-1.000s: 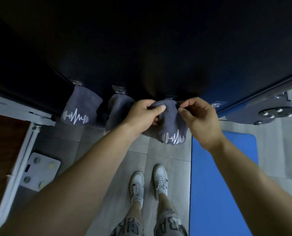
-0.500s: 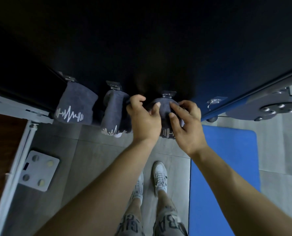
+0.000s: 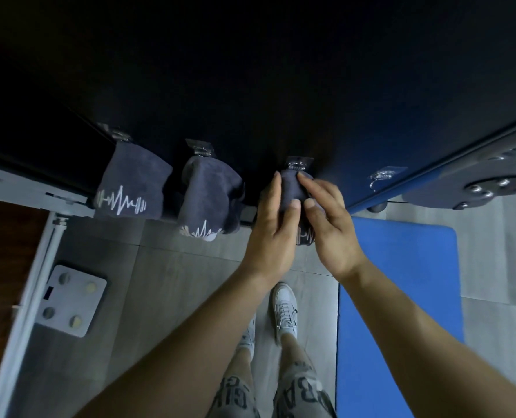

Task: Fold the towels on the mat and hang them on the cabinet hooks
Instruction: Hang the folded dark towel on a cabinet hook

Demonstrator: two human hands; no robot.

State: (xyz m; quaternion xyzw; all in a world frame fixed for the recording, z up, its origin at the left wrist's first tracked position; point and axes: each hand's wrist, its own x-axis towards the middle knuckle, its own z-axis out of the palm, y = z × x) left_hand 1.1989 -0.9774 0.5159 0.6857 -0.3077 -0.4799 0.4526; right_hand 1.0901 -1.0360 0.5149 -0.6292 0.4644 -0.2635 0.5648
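Three dark grey towels with white pulse-line prints hang from clear hooks on the dark cabinet. The first towel is at the left and the second towel is beside it. The third towel hangs from the third hook, mostly hidden behind my hands. My left hand touches its left side with straight fingers. My right hand touches its right side, index fingertip near the hook. A fourth hook to the right holds nothing. The blue mat lies on the floor at the right.
A white bathroom scale lies on the grey tiled floor at the left, beside a white frame and a wooden panel. A grey metal machine part juts in at the right. My feet in white shoes stand below the towels.
My hands loosened from gripping the third towel and now lie with straight fingers along its sides as it hangs on the hook. The view has shifted closer to the cabinet.
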